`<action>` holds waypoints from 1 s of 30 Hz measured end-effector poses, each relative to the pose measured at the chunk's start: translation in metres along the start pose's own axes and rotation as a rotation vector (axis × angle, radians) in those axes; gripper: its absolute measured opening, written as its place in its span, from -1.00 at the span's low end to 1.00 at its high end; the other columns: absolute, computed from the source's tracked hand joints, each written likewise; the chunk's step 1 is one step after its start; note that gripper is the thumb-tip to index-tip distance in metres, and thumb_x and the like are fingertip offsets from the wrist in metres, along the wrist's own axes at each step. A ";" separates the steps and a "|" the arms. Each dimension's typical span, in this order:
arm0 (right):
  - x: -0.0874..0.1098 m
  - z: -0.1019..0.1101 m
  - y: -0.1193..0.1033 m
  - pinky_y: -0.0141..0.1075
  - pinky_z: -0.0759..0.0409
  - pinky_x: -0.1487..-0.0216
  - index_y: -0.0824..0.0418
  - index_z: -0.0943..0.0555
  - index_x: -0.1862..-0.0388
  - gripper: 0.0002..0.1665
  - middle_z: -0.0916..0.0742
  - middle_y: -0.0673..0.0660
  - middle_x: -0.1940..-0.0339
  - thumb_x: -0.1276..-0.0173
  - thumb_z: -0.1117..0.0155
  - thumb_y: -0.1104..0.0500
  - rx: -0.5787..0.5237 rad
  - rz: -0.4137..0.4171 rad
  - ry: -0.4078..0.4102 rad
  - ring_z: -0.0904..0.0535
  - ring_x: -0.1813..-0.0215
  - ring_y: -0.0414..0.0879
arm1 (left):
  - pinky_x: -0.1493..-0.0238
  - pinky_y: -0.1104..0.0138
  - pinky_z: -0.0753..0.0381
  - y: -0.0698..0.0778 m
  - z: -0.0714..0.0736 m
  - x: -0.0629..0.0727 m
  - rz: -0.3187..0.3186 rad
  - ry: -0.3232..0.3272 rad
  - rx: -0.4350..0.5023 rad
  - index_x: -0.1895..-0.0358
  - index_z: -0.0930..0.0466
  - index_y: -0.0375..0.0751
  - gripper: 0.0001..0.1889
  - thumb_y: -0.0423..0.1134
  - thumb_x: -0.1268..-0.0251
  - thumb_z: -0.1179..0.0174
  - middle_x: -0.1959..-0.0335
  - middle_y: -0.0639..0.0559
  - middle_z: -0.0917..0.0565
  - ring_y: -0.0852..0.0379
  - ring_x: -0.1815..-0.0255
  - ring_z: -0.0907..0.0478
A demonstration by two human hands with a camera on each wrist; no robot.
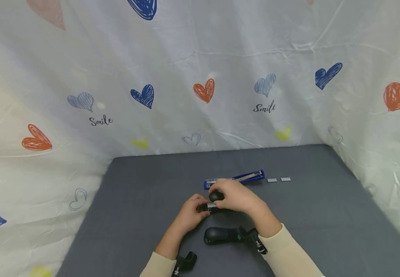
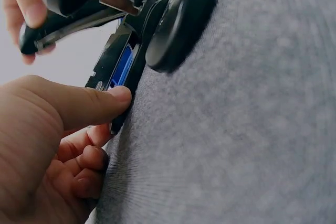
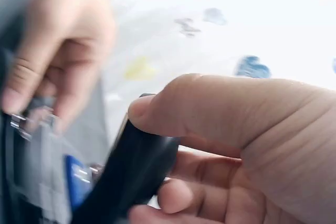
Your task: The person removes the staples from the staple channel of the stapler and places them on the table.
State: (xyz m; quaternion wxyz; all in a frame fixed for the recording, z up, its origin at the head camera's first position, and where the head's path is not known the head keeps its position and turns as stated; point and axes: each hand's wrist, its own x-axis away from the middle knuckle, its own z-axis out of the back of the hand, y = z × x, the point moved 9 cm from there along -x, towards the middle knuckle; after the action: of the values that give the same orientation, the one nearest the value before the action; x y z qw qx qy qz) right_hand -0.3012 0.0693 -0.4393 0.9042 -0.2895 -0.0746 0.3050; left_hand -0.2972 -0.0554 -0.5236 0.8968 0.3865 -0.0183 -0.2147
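In the head view both hands are at an opened black stapler near the middle of the table. My left hand holds the end of the stapler's base, the thumb along its edge and the other fingers curled underneath. A blue part shows inside it. The raised top arm is pinched between the thumb and fingers of my right hand. The metal magazine lies exposed near the left fingertips.
Behind the hands lies an opened blue stapler, partly covered by the right hand. Two short staple strips, a left strip and a right strip, lie beside it. A long rounded black object is in front, near the right wrist.
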 end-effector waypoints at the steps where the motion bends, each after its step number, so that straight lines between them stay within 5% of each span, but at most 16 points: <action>1: 0.003 0.006 0.001 -0.12 -0.57 0.02 0.17 -0.72 -0.13 -0.61 -0.68 0.01 0.00 -0.30 -0.46 0.23 -0.003 -0.004 0.008 -0.61 0.06 -0.09 | 0.34 0.34 -0.42 0.000 0.000 -0.001 0.000 0.003 0.000 -0.03 -0.76 -0.26 -0.71 -0.38 -0.23 -0.45 0.15 0.09 -0.58 0.23 0.38 -0.38; 9: 0.027 0.038 0.014 -0.26 -0.50 0.36 0.12 -0.70 -0.17 -0.56 -0.64 -0.07 0.11 -0.29 -0.39 0.26 -0.078 -0.084 0.087 -0.47 0.44 -0.20 | 0.36 0.33 -0.41 -0.003 0.003 -0.004 0.006 0.018 -0.015 -0.05 -0.76 -0.28 -0.68 -0.38 -0.22 -0.46 0.18 0.10 -0.57 0.24 0.41 -0.35; 18: 0.056 0.054 0.040 -0.25 -0.44 0.42 0.13 -0.68 -0.17 -0.56 -0.57 -0.02 0.44 -0.29 -0.40 0.28 -0.135 -0.196 0.166 -0.42 0.46 -0.15 | 0.35 0.33 -0.41 -0.004 -0.001 -0.001 0.008 0.011 -0.028 -0.07 -0.75 -0.27 -0.67 -0.38 -0.24 -0.46 0.15 0.11 -0.57 0.25 0.40 -0.34; 30: 0.092 0.069 0.070 -0.08 -0.59 0.22 0.28 -0.69 -0.14 -0.58 -0.73 0.21 0.03 -0.27 -0.38 0.34 -0.072 -0.379 0.116 -0.65 0.10 0.05 | 0.36 0.34 -0.39 -0.004 0.000 -0.002 0.000 0.003 -0.020 -0.06 -0.75 -0.28 -0.68 -0.39 -0.23 -0.46 0.15 0.11 -0.55 0.24 0.42 -0.33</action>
State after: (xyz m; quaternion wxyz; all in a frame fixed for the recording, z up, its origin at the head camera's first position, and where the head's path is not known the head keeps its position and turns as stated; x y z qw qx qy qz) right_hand -0.2844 0.2023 -0.4265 0.9373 -0.3194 -0.0865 0.1095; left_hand -0.3000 -0.0568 -0.5259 0.9006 0.3779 -0.0148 -0.2144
